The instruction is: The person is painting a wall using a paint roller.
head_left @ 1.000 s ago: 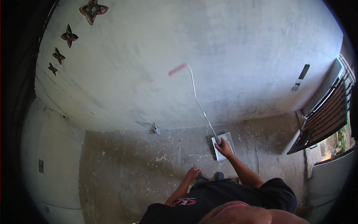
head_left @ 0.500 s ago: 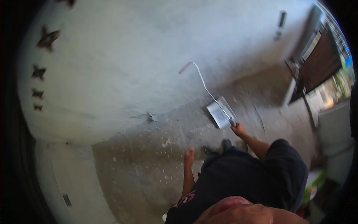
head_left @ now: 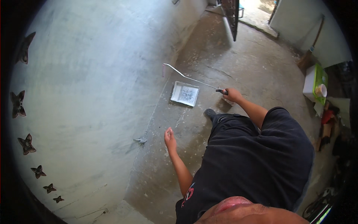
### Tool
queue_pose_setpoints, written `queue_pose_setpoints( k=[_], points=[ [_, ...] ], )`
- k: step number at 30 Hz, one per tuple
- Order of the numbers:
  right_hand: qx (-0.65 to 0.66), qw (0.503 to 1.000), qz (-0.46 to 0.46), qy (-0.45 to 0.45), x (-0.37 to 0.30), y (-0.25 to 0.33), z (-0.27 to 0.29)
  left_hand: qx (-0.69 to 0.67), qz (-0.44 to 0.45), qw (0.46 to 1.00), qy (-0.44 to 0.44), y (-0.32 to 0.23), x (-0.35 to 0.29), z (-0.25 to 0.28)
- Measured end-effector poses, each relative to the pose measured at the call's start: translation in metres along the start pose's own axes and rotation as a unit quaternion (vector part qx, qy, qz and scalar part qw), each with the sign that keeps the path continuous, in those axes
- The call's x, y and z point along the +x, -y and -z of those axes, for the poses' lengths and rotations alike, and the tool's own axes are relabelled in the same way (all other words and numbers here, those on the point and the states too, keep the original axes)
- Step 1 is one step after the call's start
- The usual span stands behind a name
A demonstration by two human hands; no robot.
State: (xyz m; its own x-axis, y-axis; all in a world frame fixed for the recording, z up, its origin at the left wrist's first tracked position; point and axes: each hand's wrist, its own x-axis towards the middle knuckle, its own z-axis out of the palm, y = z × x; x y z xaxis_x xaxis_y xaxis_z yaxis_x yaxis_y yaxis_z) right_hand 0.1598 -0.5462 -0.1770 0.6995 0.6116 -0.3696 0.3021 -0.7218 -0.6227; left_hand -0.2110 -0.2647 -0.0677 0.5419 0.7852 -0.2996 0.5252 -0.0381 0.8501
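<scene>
My right hand (head_left: 233, 95) is closed round the dark handle of a paint roller (head_left: 194, 80). The roller's bent wire frame reaches out to the left, ending in a thin pinkish sleeve close to the wall. Beneath the frame, a paint tray (head_left: 177, 92) lies on the floor beside the wall, its pan streaked with white and grey. Apart from it, my left hand (head_left: 169, 139) hangs over the floor with fingers loosely stretched and nothing in them.
The pale, patchy wall (head_left: 97, 74) along the left bears several dark star-shaped ornaments (head_left: 27, 144). A pipe stub (head_left: 141, 140) juts from its base. At the back, a metal door (head_left: 232, 16) stands ajar. A broom (head_left: 307, 58) leans right, near a white-and-green box (head_left: 317, 84).
My view has turned toward the right, bringing the doorway, broom and box into sight. The roller stays in my right hand, and its end now shows nearer the wall's base.
</scene>
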Motion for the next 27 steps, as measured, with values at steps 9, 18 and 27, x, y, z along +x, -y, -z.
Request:
queue_pose_setpoints(
  k=[9,18,27],
  points=[
    [-0.113,0.969,-0.218,-0.005,-0.174,-0.24,0.06,-0.048,0.1,0.994,0.017,0.015,-0.141,-0.117],
    [-0.095,0.935,-0.331,-0.084,-0.259,-0.351,0.154,-0.01,0.14,0.988,0.059,-0.004,-0.202,-0.202],
    [0.007,0.935,-0.333,-0.123,-0.196,-0.39,0.221,0.061,0.073,0.986,0.135,-0.079,-0.163,-0.375]
  ],
)
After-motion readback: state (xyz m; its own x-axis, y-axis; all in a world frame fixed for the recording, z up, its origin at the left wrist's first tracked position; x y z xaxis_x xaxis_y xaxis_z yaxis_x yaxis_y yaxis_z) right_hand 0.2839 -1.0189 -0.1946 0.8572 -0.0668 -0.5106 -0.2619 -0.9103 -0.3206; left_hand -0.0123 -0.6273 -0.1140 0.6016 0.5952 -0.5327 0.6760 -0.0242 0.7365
